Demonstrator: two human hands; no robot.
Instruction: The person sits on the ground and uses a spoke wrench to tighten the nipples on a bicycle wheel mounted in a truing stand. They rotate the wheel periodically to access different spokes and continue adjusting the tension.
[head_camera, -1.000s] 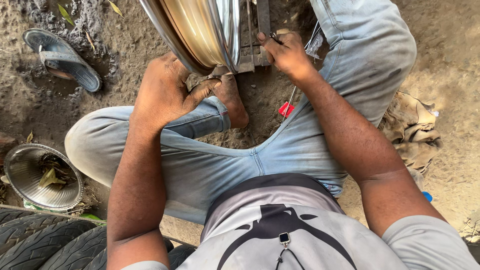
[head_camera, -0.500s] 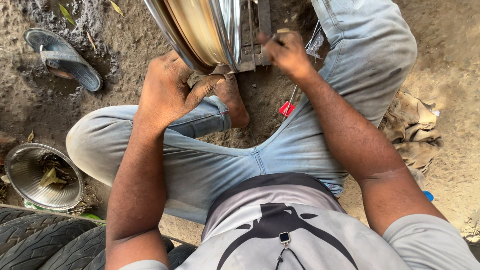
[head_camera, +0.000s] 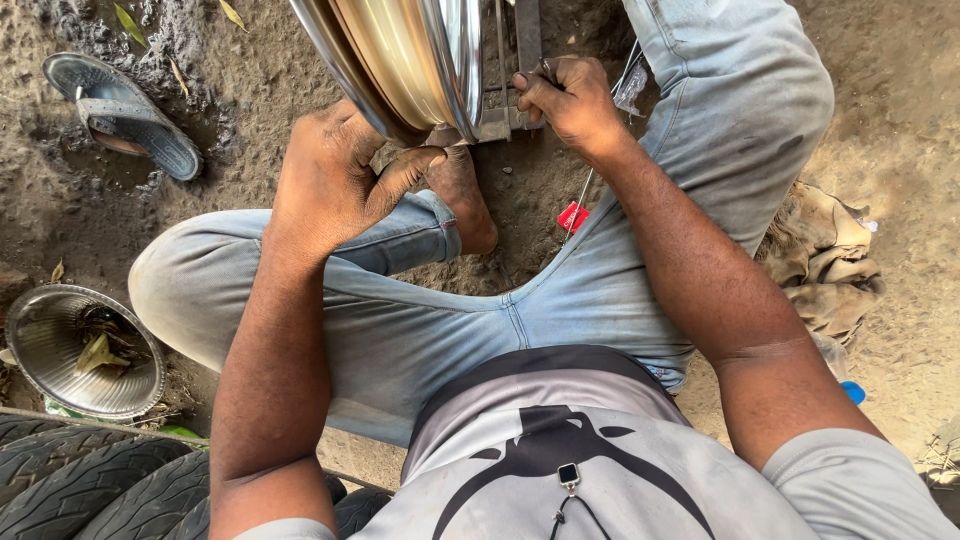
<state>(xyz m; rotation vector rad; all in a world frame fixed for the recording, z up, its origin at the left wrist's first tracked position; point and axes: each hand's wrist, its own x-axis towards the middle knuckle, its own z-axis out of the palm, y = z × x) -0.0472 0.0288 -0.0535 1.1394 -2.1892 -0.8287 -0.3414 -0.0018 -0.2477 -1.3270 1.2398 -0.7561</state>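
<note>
I sit on dirt ground with a shiny metal wheel rim (head_camera: 410, 55) standing upright in front of me. My left hand (head_camera: 335, 180) wraps its fingers around the rim's lower edge. My right hand (head_camera: 570, 100) is closed on a small dark tool at the rim's right side, beside a metal stand (head_camera: 515, 70). A thin spoke or wire (head_camera: 590, 180) runs down from that hand toward a small red object (head_camera: 572, 216) on the ground. My bare foot (head_camera: 462, 190) rests under the rim.
A grey sandal (head_camera: 125, 115) lies at the upper left. A metal bowl (head_camera: 80, 352) with dry leaves sits at the left, above stacked tyres (head_camera: 90, 490). A crumpled brown rag (head_camera: 820, 260) lies at the right, with a blue cap (head_camera: 853, 392) below it.
My right hand shifted slightly left and down against the rim's side. My left hand keeps its grip on the rim's lower edge.
</note>
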